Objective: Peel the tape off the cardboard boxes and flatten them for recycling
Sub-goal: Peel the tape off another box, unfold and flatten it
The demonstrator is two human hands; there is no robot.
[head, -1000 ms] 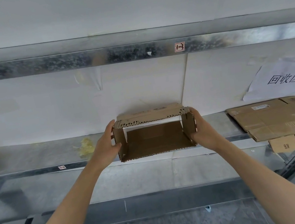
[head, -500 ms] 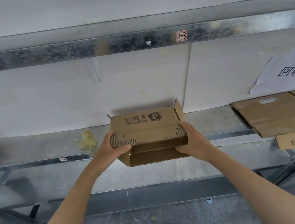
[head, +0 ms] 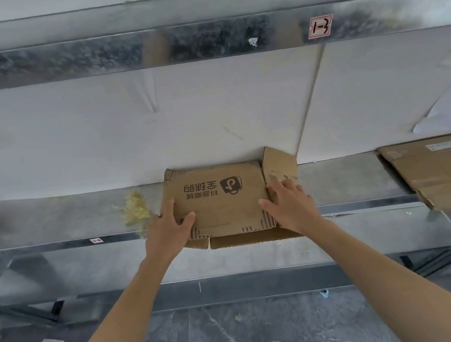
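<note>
Box [head: 223, 198] lies squashed almost flat at the front of the shelf [head: 47, 221], printed panel up, near edge over the lip, so flattening looks to be the step in hand. From the left: a yellowish wad [head: 135, 208] lies just beside it, the left hand [head: 168, 228] and right hand [head: 289, 205] press on its two ends with fingers straight, each grip open and curled round nothing, and one flap [head: 278, 165] stands up at the right end. Next, I judge, that flap needs pushing down and the flat piece carrying right to the stack [head: 442, 173] of flattened cardboard.
</note>
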